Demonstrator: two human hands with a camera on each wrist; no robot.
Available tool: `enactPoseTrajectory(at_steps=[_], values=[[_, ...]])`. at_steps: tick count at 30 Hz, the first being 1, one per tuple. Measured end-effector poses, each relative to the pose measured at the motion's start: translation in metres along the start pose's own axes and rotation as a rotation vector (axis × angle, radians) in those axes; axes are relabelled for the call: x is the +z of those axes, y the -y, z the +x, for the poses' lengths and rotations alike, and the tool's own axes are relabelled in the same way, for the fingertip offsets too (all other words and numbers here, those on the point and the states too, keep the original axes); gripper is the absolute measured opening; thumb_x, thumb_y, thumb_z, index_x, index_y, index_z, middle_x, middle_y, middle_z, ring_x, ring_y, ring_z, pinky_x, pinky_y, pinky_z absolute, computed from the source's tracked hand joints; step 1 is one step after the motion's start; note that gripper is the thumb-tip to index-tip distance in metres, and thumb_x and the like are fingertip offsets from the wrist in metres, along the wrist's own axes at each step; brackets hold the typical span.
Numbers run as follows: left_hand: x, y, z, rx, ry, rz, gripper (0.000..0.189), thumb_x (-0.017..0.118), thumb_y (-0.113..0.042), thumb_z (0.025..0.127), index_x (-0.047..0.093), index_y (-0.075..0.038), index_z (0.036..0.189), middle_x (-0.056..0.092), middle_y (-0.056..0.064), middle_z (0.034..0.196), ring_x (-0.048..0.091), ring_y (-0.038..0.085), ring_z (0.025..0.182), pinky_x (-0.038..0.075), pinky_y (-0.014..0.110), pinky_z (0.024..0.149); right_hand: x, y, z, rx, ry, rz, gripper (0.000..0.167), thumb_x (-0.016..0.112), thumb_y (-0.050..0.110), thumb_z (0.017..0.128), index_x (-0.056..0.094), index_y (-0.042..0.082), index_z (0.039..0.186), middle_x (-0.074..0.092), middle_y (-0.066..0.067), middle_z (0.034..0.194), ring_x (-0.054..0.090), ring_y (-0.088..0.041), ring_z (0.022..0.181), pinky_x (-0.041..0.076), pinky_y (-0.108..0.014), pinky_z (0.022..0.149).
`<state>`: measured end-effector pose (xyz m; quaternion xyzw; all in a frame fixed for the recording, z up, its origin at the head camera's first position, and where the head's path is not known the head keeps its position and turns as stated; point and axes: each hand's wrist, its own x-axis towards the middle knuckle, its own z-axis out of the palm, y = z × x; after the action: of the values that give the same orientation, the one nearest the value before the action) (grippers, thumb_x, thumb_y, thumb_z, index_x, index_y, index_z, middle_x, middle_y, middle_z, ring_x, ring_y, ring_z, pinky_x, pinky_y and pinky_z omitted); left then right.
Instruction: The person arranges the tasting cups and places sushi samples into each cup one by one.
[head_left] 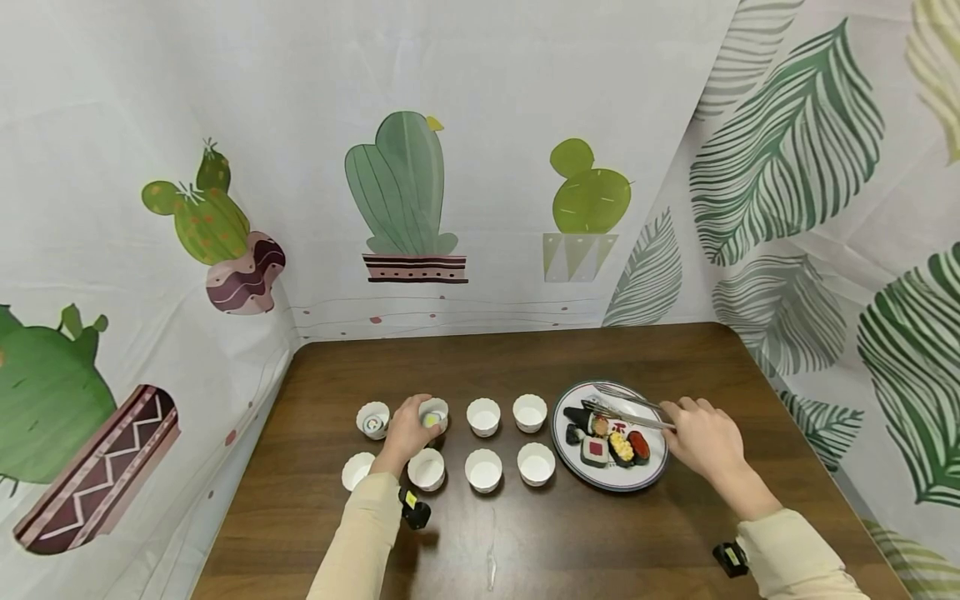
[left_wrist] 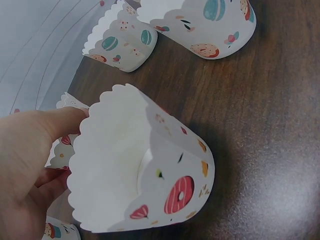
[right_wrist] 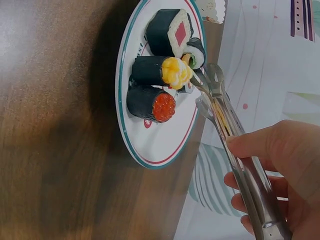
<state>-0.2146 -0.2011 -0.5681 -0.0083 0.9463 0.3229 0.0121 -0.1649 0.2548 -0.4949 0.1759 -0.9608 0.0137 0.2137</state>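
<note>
My left hand pinches the rim of a white scalloped paper cup in the back row, which has something yellow-green inside. In the left wrist view, thumb and fingers lie on both sides of this cup, partly hidden behind a nearer cup. My right hand grips metal tongs by their handles. Their tips reach over a round plate of sushi pieces, close to a yellow-topped roll and a red-roe roll. Whether the tips touch anything, I cannot tell.
Several paper cups stand in two rows left of the plate. The back-left cup holds a small roll. A square roll with a red centre lies on the plate. Behind the brown table hangs a cloth printed with cacti and leaves.
</note>
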Motion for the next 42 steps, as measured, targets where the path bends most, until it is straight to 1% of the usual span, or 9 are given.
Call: enactPoseTrajectory(at_steps=[7,16,19,24,29,31,34,38,42], values=[[-0.0003,-0.0002,-0.0004,0.007,-0.008,-0.002,0.059,0.076,-0.018,0.073,0.052,-0.007,0.126,0.054,0.014,0.125,0.053,0.033,0.110,0.044,0.048,0.087,0.0058,0.0020,-0.0017,0.007,0.004,-0.021,0.036,0.076,0.017,0.061,0.067,0.004,0.093,0.063,-0.014,0.078,0.056,-0.033,0.067,0.043,-0.041,0.049],[0.0002,0.0001,0.0000,0.023,-0.011,0.009,0.062,0.076,-0.020,0.072,0.051,-0.006,0.127,0.053,0.015,0.125,0.054,0.034,0.109,0.044,0.048,0.086,0.0062,0.0044,-0.0024,0.026,0.043,-0.028,0.032,0.076,0.017,0.064,0.068,0.005,0.092,0.064,-0.014,0.080,0.057,-0.033,0.069,0.043,-0.040,0.049],[0.0008,0.0008,0.0005,0.025,-0.010,0.013,0.063,0.077,-0.020,0.072,0.050,-0.006,0.127,0.053,0.015,0.125,0.053,0.034,0.109,0.044,0.048,0.086,0.0064,0.0046,-0.0022,0.025,0.039,-0.034,0.031,0.076,0.017,0.064,0.068,0.005,0.091,0.064,-0.014,0.080,0.057,-0.033,0.069,0.043,-0.040,0.049],[0.0007,0.0008,0.0003,0.023,-0.005,0.009,0.065,0.077,-0.019,0.072,0.049,-0.006,0.129,0.052,0.015,0.127,0.053,0.034,0.110,0.044,0.049,0.087,0.0073,0.0047,-0.0026,0.009,0.004,-0.039,0.031,0.076,0.016,0.062,0.068,0.005,0.090,0.064,-0.013,0.078,0.057,-0.032,0.067,0.042,-0.039,0.047],[-0.0003,0.0004,-0.0011,0.025,0.002,0.000,0.067,0.077,-0.018,0.072,0.047,-0.007,0.131,0.051,0.016,0.129,0.052,0.034,0.112,0.043,0.049,0.088,0.0067,0.0050,-0.0023,0.014,0.020,-0.040,0.031,0.076,0.017,0.063,0.068,0.005,0.091,0.064,-0.014,0.079,0.057,-0.032,0.067,0.043,-0.038,0.048],[-0.0006,0.0004,-0.0017,0.026,0.009,-0.002,0.069,0.077,-0.018,0.072,0.046,-0.007,0.132,0.050,0.017,0.129,0.051,0.035,0.113,0.043,0.050,0.088,0.0059,0.0053,-0.0022,0.020,0.038,-0.041,0.031,0.076,0.017,0.064,0.068,0.005,0.092,0.064,-0.014,0.079,0.057,-0.032,0.067,0.043,-0.039,0.048],[-0.0008,0.0007,-0.0025,0.009,0.028,-0.027,0.074,0.078,-0.018,0.071,0.043,-0.008,0.135,0.048,0.017,0.132,0.049,0.035,0.116,0.042,0.050,0.089,0.0060,0.0055,-0.0023,0.024,0.048,-0.036,0.031,0.076,0.017,0.064,0.068,0.005,0.092,0.064,-0.014,0.079,0.057,-0.032,0.067,0.043,-0.039,0.048],[0.0000,0.0014,-0.0035,-0.016,0.057,-0.058,0.081,0.078,-0.018,0.071,0.037,-0.011,0.140,0.041,0.016,0.138,0.045,0.036,0.120,0.041,0.052,0.092,0.0085,0.0046,-0.0032,0.017,0.030,-0.034,0.032,0.077,0.017,0.062,0.068,0.005,0.091,0.064,-0.013,0.077,0.056,-0.031,0.065,0.043,-0.039,0.048],[0.0004,0.0006,-0.0033,-0.014,0.065,-0.051,0.083,0.078,-0.018,0.072,0.034,-0.011,0.141,0.038,0.015,0.141,0.044,0.037,0.122,0.040,0.052,0.092,0.0089,0.0042,-0.0042,0.016,0.024,-0.039,0.033,0.077,0.017,0.062,0.069,0.005,0.091,0.064,-0.013,0.077,0.056,-0.031,0.065,0.043,-0.038,0.047]])
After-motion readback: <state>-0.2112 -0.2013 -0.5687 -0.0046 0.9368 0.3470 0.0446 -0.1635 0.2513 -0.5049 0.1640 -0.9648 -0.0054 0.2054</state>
